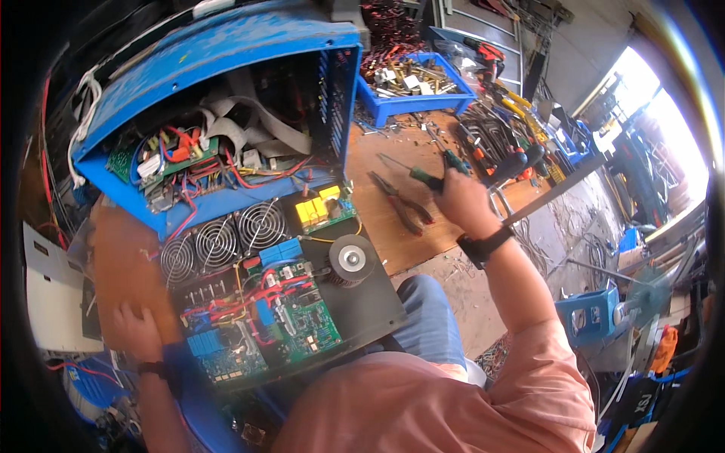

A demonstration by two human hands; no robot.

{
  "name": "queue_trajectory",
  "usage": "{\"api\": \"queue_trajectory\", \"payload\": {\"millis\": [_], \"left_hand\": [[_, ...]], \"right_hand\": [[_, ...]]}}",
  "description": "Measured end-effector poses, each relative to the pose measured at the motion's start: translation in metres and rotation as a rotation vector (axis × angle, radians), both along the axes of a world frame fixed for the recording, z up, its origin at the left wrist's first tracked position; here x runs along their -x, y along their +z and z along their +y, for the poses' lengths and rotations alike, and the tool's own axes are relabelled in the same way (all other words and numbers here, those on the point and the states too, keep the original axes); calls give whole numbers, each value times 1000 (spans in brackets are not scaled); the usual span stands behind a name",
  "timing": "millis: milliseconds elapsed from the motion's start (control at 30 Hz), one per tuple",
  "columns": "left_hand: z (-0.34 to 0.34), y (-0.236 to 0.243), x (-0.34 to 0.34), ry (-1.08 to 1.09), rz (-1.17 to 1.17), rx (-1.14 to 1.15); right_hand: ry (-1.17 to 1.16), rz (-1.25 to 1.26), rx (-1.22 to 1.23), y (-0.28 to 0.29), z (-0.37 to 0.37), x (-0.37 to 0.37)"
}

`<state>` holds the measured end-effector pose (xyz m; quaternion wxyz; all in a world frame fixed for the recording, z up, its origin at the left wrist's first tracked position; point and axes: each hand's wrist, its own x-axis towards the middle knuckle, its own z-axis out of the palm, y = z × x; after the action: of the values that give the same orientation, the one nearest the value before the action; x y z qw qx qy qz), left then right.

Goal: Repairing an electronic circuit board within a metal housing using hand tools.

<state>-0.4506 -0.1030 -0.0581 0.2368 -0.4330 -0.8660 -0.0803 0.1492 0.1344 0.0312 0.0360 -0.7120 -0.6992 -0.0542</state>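
My right hand grips a green-handled screwdriver over the wooden bench, beside red-and-black pliers and another dark green-handled tool. My left hand, slightly blurred, rests with fingers apart on the wood left of an open electronics chassis. The chassis carries three fans, green circuit boards, blue and yellow components, red wiring and a round coil part. Behind it stands an open blue metal housing with ribbon cable, boards and loose wires inside.
A blue tray of brass and metal parts sits at the back, with hand tools and screws along the right. A long metal bar crosses the right side. My knee is below the bench; a blue machine stands on the floor.
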Motion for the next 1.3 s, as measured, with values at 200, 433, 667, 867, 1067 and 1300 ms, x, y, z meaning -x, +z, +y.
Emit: {"api": "queue_trajectory", "payload": {"millis": [200,433,667,867,1067,1300], "left_hand": [[-1,-10,7,-1,13,-30],[0,-17,11,2,-3,-79],[1,-11,10,-13,-37,-101],[1,-21,16,-94,-39,-172],[1,-30,26,-111,-33,-203],[3,-28,24,-132,-64,-218]], "right_hand": [[222,569,-255,104,-44,5],[547,727,-66,161,-66,68],[742,537,53,142,-50,137],[713,452,72,135,-42,147],[700,465,84,133,-38,148],[784,413,21,130,-44,149]]}}
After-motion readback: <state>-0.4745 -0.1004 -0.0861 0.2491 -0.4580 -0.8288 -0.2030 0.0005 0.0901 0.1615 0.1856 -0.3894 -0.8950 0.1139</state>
